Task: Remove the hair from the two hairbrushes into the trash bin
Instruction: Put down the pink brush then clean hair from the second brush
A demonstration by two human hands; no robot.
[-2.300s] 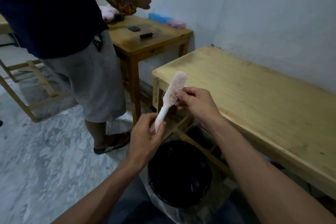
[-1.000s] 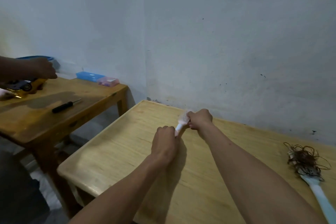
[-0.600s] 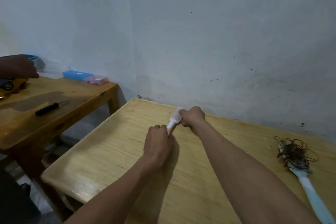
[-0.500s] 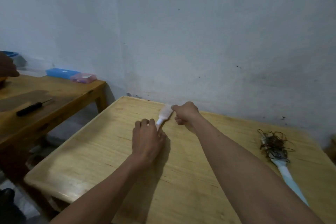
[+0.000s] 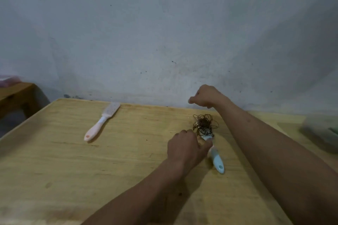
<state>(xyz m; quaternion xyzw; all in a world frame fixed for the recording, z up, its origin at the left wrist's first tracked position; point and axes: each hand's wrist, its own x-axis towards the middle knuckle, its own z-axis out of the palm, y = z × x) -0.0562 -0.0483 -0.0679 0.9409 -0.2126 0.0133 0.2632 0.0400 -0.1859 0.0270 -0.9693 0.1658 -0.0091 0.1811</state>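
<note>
Left hand [image 5: 186,147] is clamped on the pale-blue plastic hairbrush [image 5: 215,159] at its neck; tangled brown hair [image 5: 204,122] lies just beyond. Right hand [image 5: 205,97], loosely curled and empty, hovers beyond.

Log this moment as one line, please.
pink hairbrush: hair-free, on table | left hand: gripping blue hairbrush | hair: tangled in bristles | right hand: empty

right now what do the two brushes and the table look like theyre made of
Pink brush: likely plastic, smooth and matte, moulded handle with a hanging hole. Blue brush: looks like the same pale smooth plastic, its head tangled in dark hair. Table: light wood, visible grain and scuffs, faint sheen suggesting varnish.
</note>
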